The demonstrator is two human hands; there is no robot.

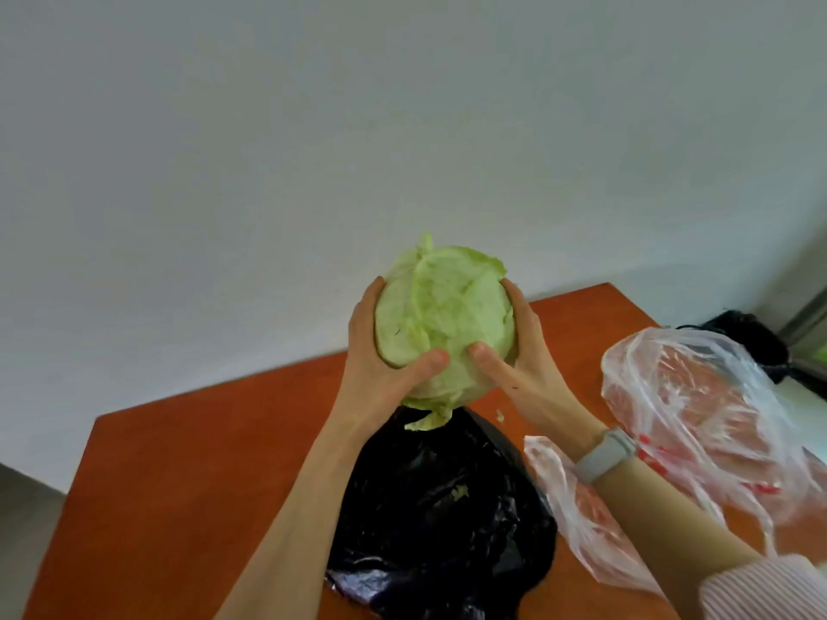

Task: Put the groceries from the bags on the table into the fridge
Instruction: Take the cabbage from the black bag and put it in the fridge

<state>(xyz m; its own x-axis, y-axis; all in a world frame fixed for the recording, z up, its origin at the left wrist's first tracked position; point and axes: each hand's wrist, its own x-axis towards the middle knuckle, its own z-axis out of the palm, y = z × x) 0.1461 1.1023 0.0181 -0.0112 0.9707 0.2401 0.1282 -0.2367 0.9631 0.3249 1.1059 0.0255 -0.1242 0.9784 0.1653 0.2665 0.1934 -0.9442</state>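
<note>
Orange table (188,476) under plastic bags (447,521)

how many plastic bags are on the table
3: a black bag under the cabbage, a clear bag at right, another black bag at the far right corner. More may lie out of view.

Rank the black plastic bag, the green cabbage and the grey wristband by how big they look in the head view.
1. Crumpled black plastic bag on the orange table: largest.
2. Round pale green cabbage, held above it and perhaps nearer the camera: the gap may be understated.
3. Grey wristband: clearly smallest.

Table's left (179,476) lies open — bags (447,507) crowd right.
</note>
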